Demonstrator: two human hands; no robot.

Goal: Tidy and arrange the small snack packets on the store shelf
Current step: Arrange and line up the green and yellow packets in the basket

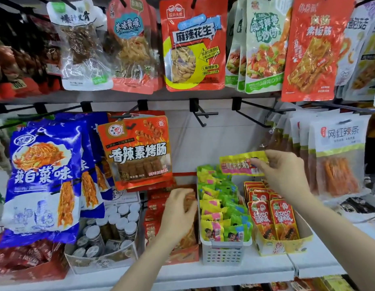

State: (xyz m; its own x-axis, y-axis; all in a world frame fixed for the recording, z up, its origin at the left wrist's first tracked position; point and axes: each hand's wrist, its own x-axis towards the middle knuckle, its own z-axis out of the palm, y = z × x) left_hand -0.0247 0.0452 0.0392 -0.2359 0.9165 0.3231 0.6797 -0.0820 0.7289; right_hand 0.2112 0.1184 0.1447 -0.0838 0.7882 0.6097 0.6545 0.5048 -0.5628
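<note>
My right hand [282,175] pinches a small yellow-and-red snack packet [239,163] and holds it in the air above the white basket [223,252] of yellow and green packets [220,206]. My left hand [178,215] reaches into the red carton [184,256] to the left of the basket, its fingers curled over orange packets [189,238] standing inside. Whether it grips one I cannot tell. To the right of the basket, a yellow carton [272,247] holds red packets [272,217] in upright rows.
Large snack bags hang on black pegs above: a blue bag [43,177] at left, an orange bag [138,152] over the red carton, white bags [337,156] at right. Two bare pegs [203,114] stick out mid-shelf. A box of small capped bottles [111,229] stands left.
</note>
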